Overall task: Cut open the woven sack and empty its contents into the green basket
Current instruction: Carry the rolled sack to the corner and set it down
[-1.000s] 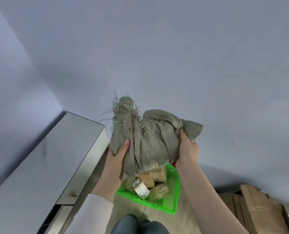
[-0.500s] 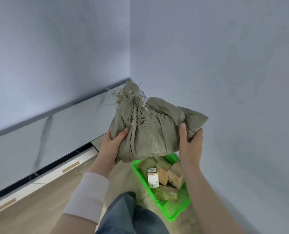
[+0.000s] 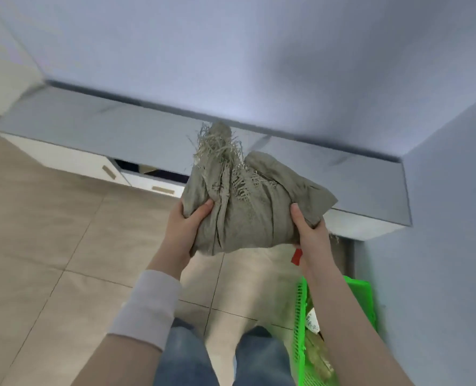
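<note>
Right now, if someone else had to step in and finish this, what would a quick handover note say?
Left hand: grips the left side of the woven sack.
Right hand: grips its right side.
Sack: held in the air over the floor, frayed end up, crumpled and limp. It is not above the green basket, which sits on the floor at lower right.
Done: items lie in the basket, so emptying looks mostly complete.
Left: check nothing remains inside the sack, then put it down.
</note>
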